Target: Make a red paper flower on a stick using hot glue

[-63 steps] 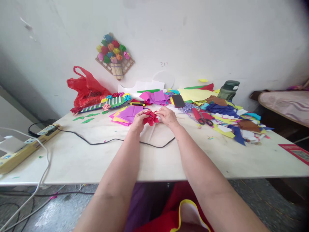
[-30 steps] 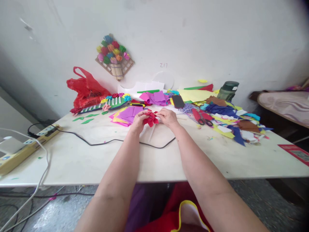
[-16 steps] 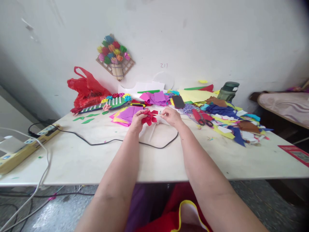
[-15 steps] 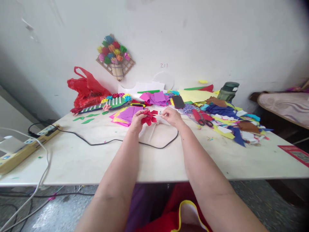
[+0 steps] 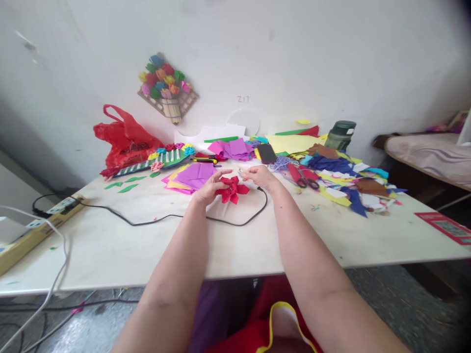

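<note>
Holds a red, star-petalled flower of what looks like paper [image 5: 232, 190] at the middle of the white tabletop [image 5: 243, 250], just beyond the curve of a thin black cable [image 5: 239, 225]; cannot tell whether resting on the surface or slightly lifted. Clamps the flower's left side with thumb and fingers of the left hand [image 5: 209, 189], index finger raised over the petals. Pinches with the right hand [image 5: 259, 177], thumb and fingertips together on a pale piece [image 5: 240, 172] too small to identify, just past the upper petals. Seems engaged in fine fingertip work on the flower, not cutting, with black-handled scissors [image 5: 307, 181] well apart to the right. Probably calls next for a steady left grip and light right-hand pressure, without crushing petals.
</note>
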The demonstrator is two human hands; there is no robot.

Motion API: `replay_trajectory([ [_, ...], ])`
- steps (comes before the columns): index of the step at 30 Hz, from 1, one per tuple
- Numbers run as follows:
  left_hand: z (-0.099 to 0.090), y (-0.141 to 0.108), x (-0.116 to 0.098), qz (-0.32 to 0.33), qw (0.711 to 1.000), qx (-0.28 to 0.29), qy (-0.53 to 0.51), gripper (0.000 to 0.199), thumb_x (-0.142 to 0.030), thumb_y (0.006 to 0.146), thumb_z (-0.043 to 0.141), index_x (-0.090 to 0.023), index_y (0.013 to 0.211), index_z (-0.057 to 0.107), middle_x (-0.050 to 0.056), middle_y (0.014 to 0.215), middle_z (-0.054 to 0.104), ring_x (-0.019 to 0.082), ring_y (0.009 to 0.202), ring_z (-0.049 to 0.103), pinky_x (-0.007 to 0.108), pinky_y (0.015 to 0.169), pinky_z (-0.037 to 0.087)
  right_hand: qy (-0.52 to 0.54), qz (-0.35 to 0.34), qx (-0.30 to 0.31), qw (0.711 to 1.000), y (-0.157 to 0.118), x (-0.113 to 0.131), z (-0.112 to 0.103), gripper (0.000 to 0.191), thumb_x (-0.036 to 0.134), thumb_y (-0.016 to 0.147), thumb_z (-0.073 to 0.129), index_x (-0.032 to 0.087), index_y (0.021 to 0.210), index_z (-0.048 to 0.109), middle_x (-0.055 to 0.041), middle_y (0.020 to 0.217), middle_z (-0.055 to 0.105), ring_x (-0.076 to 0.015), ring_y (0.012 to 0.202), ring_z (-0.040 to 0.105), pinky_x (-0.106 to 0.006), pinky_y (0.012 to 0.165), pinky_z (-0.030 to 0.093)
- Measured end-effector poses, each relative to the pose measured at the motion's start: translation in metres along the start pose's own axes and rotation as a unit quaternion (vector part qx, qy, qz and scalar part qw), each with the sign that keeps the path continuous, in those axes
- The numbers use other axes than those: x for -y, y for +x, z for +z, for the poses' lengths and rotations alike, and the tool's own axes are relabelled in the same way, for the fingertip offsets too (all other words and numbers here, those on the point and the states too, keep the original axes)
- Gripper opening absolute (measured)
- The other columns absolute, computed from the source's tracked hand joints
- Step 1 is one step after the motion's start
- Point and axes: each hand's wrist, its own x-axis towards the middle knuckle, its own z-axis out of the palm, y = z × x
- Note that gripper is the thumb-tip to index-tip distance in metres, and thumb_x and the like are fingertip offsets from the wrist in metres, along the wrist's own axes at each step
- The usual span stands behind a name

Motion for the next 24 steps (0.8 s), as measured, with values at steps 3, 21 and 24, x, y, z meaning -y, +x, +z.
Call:
replay_trajectory([
  [3,0.002,0.0,-0.001,-0.016,0.999,0.031,0.016,0.059,-0.018,0.055,0.074,-0.018,0.113,0.062,0.0,0.077,0.071,0.014,0.062,0.064,0.026,0.062,0.046,-0.022,-0.006,0.012,1.0,-0.002,0.006,0.0,0.031,0.046,0.062,0.065,0.016,0.059,0.065,0.0046,0.053,0.045,-0.0096,0.056,0.036,-0.027,0.056,0.027],
  [21,0.012,0.009,0.006,0.001,0.989,-0.128,-0.075,0.027,-0.015,0.057,0.072,-0.015,0.083,0.065,0.003,0.075,0.07,0.015,0.065,0.066,0.027,0.064,0.052,-0.12,-0.018,-0.038,0.992,0.004,0.006,0.009,0.03,0.024,0.065,0.06,0.022,0.048,0.035,0.0059,0.048,0.037,-0.0109,0.054,0.041,-0.025,0.055,0.029],
  [24,0.011,0.008,0.007,0.012,0.988,-0.133,-0.075,0.025,-0.015,0.057,0.074,-0.015,0.08,0.064,0.003,0.074,0.07,0.014,0.064,0.065,0.026,0.064,0.051,-0.161,-0.01,-0.034,0.986,0.002,0.008,0.009,0.027,0.024,0.068,0.059,0.021,0.048,0.04,0.0048,0.049,0.04,-0.0117,0.055,0.042,-0.025,0.056,0.03],
])
